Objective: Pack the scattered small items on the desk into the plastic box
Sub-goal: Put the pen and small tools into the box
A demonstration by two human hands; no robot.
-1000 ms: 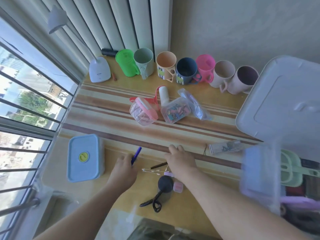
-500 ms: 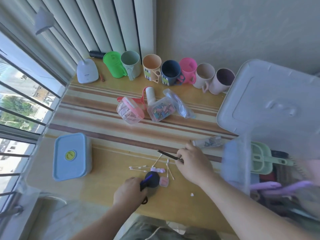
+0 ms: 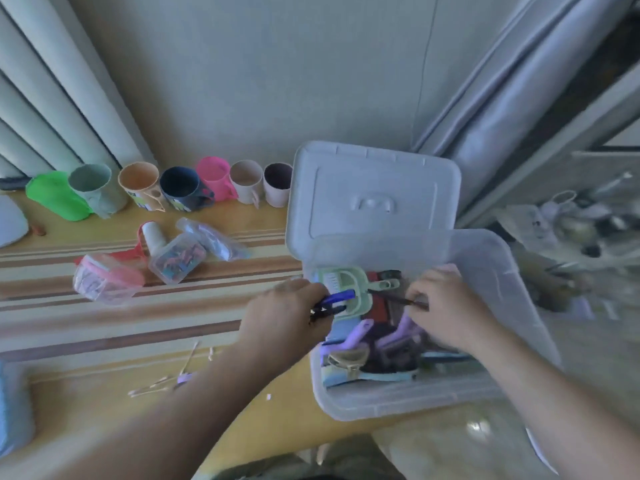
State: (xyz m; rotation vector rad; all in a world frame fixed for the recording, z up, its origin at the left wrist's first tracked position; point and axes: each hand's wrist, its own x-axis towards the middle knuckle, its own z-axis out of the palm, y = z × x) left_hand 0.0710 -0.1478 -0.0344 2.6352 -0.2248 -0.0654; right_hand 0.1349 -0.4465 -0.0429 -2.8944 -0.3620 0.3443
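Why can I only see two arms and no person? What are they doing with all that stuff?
The camera sits on the person's head and looks down, so you see only their arms and hands. The left hand holds a blue pen together with something black, just over the edge of the clear plastic box. The right hand pinches a thin dark stick above the things already in the box, like a green dustpan. The box's lid stands open behind it. On the desk some cotton swabs are not packed yet, near small clear containers. A row of colourful cups stands by the wall. The picture is a bit blurry.
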